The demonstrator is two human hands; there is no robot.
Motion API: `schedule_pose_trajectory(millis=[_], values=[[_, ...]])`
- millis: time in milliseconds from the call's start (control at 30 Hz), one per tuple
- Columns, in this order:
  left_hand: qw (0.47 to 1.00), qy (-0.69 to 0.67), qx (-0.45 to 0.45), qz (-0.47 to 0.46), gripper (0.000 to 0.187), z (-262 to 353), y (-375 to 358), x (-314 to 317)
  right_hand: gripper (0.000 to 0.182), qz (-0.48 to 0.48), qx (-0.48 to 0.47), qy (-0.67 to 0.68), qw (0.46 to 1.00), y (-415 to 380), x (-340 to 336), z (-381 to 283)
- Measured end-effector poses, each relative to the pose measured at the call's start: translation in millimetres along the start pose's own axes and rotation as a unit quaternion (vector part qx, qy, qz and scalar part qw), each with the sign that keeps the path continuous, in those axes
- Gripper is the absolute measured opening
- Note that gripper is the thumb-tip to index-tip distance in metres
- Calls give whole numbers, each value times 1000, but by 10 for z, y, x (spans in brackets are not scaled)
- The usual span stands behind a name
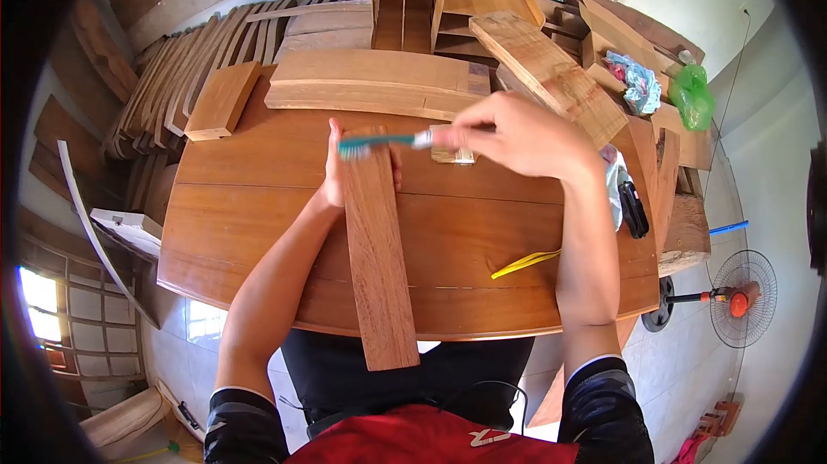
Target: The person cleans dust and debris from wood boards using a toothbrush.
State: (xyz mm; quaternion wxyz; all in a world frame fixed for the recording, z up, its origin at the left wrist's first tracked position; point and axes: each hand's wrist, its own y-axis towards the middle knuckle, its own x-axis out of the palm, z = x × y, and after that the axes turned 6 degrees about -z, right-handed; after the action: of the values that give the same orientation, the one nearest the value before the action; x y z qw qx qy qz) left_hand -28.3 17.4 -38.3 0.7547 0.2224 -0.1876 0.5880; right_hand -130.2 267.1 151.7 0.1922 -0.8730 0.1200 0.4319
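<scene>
A long reddish wooden plank [379, 266] lies lengthwise on the round wooden table [250, 231], its near end sticking out over the table's front edge. My left hand [334, 169] grips the plank's far end from the left side. My right hand [517, 135] holds a toothbrush [379, 143] with a teal head and white neck, and its bristles rest across the plank's far end. A small light wood block [451, 154] sits just below my right hand's fingers.
Stacks of planks and boards [379, 85] crowd the table's far side, with a thick block [222, 100] at far left. A yellow strip [524, 264] and a black tool [634, 209] lie at right. A standing fan [739, 298] is on the floor, right.
</scene>
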Motion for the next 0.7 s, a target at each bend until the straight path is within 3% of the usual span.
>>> schedule_pose_trajectory(millis=[33, 67, 100, 167, 233, 300, 333, 367, 400, 433, 467, 533, 633, 700], values=[[999, -40, -7, 15, 118, -9, -13, 39, 42, 41, 28, -2, 999, 28, -17, 6], [997, -77, -14, 30, 118, 14, 1, 54, 42, 4, -8, -9, 1000, -17, -31, -6], [994, 100, 29, -33, 118, 74, 36, 11, 43, -33, -44, -15, 998, -105, -36, -91], [998, 49, 27, -17, 119, 35, 46, -11, 42, -130, -81, -37, 987, -174, -63, -190], [999, 30, 15, -13, 120, 9, 31, -33, 41, -71, -35, 6, 997, -107, -37, -100], [989, -144, -13, 29, 117, -4, 47, 21, 40, 26, 5, 26, 999, 33, 8, 123], [972, -228, -19, 54, 116, 12, 35, 54, 39, 15, 11, 6, 1000, 17, -31, 38], [992, -83, -5, 97, 118, -53, 52, 4, 39, 3, 13, -13, 1000, -31, -56, -94], [995, -30, 9, 94, 119, -60, 54, -8, 39, -8, 15, -30, 999, -69, -40, -176], [996, 24, 19, 88, 121, -60, 70, -6, 37, -44, -65, -25, 997, -112, -1, -209], [994, 76, 23, 79, 122, -71, 77, -1, 37, -128, -37, -8, 991, -144, -38, -264], [993, 84, 16, 83, 123, -38, 73, -14, 38, -104, -29, -1, 994, -118, -52, -185], [994, 43, 11, 97, 121, -87, 104, -40, 37, 55, 13, 18, 998, 57, 28, -66], [991, 20, 15, 129, 120, -68, 114, 55, 37, -27, -37, -11, 999, -42, 38, -144]])
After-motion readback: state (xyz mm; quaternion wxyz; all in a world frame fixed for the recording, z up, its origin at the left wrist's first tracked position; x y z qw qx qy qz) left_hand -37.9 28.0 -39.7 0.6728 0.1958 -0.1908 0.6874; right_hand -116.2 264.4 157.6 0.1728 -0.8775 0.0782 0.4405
